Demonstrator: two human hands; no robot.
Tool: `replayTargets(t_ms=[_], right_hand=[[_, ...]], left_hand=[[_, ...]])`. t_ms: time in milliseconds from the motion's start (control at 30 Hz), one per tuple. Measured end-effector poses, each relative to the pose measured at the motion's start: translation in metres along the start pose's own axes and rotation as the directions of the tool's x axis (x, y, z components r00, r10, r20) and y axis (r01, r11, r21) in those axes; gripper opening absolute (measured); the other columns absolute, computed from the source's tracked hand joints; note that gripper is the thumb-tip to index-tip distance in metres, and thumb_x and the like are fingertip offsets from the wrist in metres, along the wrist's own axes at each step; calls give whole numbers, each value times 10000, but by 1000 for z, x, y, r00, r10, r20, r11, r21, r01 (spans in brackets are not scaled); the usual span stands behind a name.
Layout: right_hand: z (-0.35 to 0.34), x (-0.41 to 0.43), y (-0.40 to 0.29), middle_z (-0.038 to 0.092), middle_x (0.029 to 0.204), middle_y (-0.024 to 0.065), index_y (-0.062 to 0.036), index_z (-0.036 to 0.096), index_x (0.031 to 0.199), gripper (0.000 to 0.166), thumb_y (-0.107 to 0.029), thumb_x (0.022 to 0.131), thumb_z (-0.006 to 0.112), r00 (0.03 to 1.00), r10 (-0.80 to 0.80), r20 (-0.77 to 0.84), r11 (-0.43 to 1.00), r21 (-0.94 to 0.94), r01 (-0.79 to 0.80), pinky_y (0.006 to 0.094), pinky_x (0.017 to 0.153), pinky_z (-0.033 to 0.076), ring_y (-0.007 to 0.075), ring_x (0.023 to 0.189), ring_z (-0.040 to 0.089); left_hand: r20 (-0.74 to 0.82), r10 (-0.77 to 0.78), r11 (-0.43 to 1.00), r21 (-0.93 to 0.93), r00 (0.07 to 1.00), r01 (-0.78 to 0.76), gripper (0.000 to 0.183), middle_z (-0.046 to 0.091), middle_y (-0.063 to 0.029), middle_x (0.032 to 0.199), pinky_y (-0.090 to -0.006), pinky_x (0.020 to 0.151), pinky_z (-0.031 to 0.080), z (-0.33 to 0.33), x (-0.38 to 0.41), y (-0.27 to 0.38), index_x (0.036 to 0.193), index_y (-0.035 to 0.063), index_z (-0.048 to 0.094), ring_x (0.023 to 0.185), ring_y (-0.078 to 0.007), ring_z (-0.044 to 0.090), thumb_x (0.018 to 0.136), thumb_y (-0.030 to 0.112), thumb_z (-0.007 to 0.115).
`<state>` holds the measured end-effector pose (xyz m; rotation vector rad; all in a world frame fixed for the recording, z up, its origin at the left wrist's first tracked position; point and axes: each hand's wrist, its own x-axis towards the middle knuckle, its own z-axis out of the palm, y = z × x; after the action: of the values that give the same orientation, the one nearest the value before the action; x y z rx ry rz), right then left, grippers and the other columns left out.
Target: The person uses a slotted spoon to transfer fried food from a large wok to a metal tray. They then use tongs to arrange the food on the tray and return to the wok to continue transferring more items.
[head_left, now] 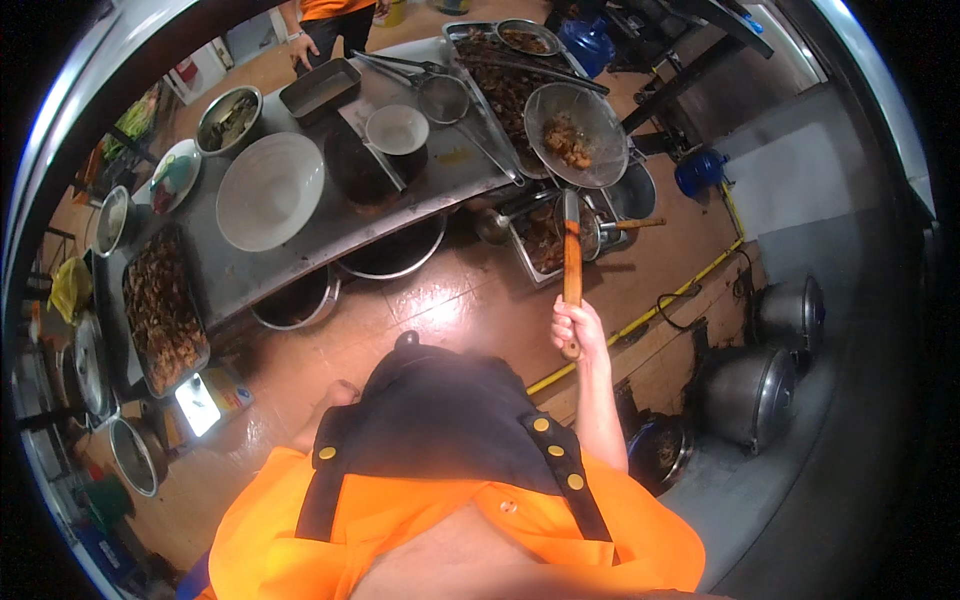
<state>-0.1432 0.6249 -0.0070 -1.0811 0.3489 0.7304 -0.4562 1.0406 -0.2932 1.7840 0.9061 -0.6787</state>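
My right hand [577, 328] grips the wooden handle of a large round skimmer [540, 142]. A heap of browned food pieces [568, 142] lies in its bowl. The skimmer is held over the right end of the metal table, by a long tray [491, 94] of dark cooked meat. Below it is a smaller metal pan [541, 251] with meat and a ladle [495, 223]. Another wooden-handled utensil [634, 224] lies across that pan. My left hand [343, 391] is beside my dark apron, mostly hidden, and its fingers cannot be made out.
On the steel table [262, 277] stand a large white bowl [271, 191], a small white bowl [397, 130], a wire strainer [442, 100] and a tray of meat pieces [163, 307]. Lidded pots [742, 397] stand at right. Another person's hand [303, 49] is beyond the table.
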Motion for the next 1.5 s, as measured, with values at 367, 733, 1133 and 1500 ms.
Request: replayTargets(t_ms=[367, 733, 1133, 1500], right_hand=[[-20, 1, 2, 468, 602, -22, -94, 519, 947, 113, -86, 872, 603, 998, 39, 41, 998, 43, -41, 288, 393, 397, 101, 430, 447], [2, -12, 6, 468, 599, -6, -84, 493, 908, 148, -57, 848, 626, 999, 31, -29, 997, -75, -33, 307, 385, 439, 113, 434, 463], [99, 7, 6, 504, 601, 39, -33, 494, 909, 126, -19, 821, 583, 996, -88, 4, 797, -600, 73, 308, 350, 435, 129, 398, 478], [124, 42, 12, 609, 695, 170, 11, 562, 976, 220, -120, 801, 589, 897, -440, 47, 297, -935, 195, 409, 616, 474, 307, 668, 610]], left_hand=[[-90, -129, 958, -270, 988, 101, 58, 573, -60, 609, -323, 428, 415, -5, -4, 51, 784, 76, 607, 487, -159, 530, 779, 129, 630], [-79, -120, 983, -151, 990, 107, 159, 563, -74, 556, -354, 452, 436, 1, -3, 15, 706, 52, 627, 470, -188, 543, 821, 141, 560], [-40, -152, 969, -205, 988, 141, 68, 575, -83, 603, -360, 442, 442, -15, -7, 16, 788, 43, 611, 474, -190, 534, 795, 101, 576], [-71, -78, 984, -167, 994, 65, 107, 515, -37, 553, -333, 433, 417, -4, 8, -18, 711, 78, 596, 496, -167, 528, 808, 92, 553]])
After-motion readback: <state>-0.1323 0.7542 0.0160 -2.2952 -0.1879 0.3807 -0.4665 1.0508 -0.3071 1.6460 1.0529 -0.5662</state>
